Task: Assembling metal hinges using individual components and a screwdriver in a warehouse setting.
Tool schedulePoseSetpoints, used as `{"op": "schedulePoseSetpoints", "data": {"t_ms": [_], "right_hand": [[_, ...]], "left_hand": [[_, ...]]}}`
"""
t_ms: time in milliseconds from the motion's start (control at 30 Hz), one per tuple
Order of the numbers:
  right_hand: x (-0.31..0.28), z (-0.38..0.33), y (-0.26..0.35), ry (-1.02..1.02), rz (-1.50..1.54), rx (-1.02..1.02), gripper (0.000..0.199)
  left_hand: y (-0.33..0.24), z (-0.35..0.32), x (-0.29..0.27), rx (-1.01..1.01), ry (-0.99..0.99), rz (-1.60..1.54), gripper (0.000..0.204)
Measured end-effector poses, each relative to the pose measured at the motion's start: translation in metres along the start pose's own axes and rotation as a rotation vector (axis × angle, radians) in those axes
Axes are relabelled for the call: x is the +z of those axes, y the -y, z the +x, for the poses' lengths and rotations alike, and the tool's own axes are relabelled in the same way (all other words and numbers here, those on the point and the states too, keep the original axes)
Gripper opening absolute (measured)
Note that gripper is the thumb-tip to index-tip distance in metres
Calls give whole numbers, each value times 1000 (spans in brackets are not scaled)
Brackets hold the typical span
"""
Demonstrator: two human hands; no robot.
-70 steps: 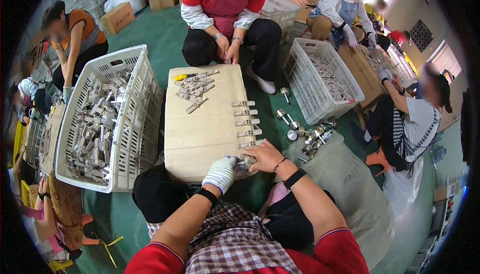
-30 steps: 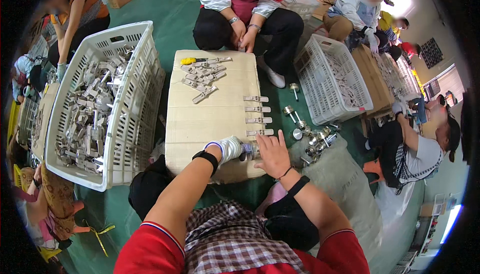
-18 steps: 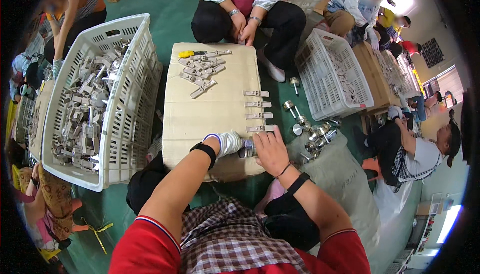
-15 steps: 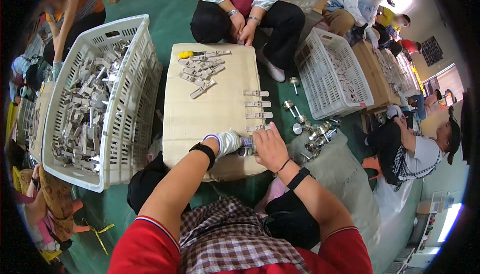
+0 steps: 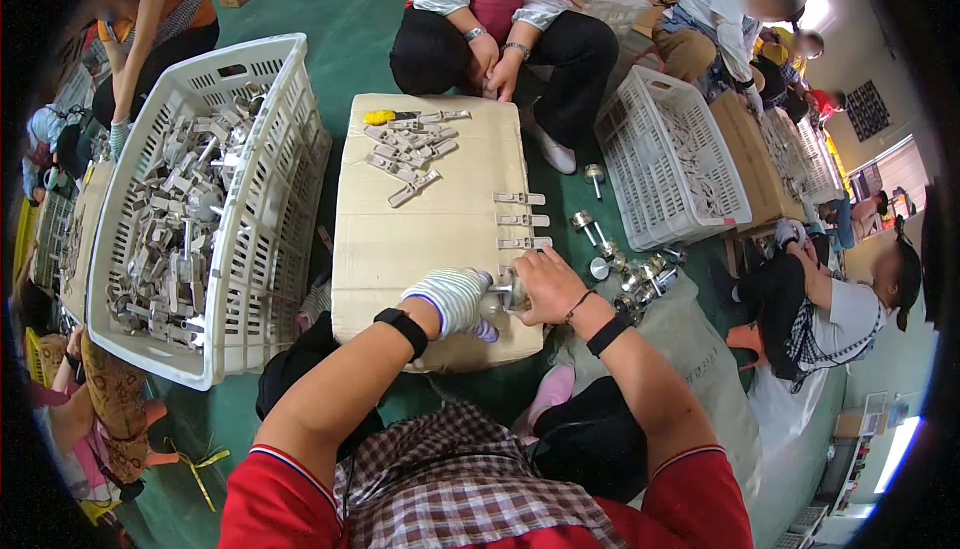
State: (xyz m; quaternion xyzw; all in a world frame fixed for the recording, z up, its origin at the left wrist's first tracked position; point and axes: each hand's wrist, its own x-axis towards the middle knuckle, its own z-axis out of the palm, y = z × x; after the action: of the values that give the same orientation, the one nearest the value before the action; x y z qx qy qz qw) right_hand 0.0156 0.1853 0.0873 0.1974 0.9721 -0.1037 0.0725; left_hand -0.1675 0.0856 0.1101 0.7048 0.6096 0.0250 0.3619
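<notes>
Since half a second ago my left glove has turned, so its fingers and thumb show now, and the metal fitting (image 5: pixel 510 294) is more exposed between my hands. The fitting is over the near right part of the cardboard box top (image 5: pixel 400 274); can't tell if it touches the card. Left hand (image 5: pixel 452 301), striped glove: fingers half-bent, thumb low, tips at the fitting's left end; can't see how firm. Right hand (image 5: pixel 550 287), bare: fingers curled round the other end, holding it. Main risk as I read it: smooth metal, knit glove, so it could twist or slip if the left tips slide. Second: my right fingers sit just beside the clip row (image 5: pixel 522 220) on the box's right edge; a swing could sweep one off. Three clips show clearly, anything under my hand I can't count. Beyond: loose clip pile (image 5: pixel 412 157) and yellow-handled tool (image 5: pixel 380 117) at the far side, both out of elbow range, I'd judge. Loose fittings (image 5: pixel 640 281) right of the box could roll if my forearm bumps them.
</notes>
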Motion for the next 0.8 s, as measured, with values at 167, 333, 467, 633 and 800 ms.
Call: {"op": "schedulePoseSetpoints", "data": {"t_ms": [167, 333, 467, 633, 800], "right_hand": [[-4, 11, -10, 93, 28, -9, 69], [-16, 15, -12, 160, 83, 54, 77], [-11, -1, 0, -136, -32, 13, 84], [-8, -8, 4, -225, -28, -41, 77], [-20, 3, -4, -185, -8, -95, 71]], "left_hand": [[-9, 16, 20, 67, -267, 114, 62], [-5, 35, 16, 13, -195, 118, 50], [7, 52, 25, -7, -170, 168, 35], [4, 53, 17, -15, -98, 133, 30], [3, 52, 9, -12, -84, 107, 37]]}}
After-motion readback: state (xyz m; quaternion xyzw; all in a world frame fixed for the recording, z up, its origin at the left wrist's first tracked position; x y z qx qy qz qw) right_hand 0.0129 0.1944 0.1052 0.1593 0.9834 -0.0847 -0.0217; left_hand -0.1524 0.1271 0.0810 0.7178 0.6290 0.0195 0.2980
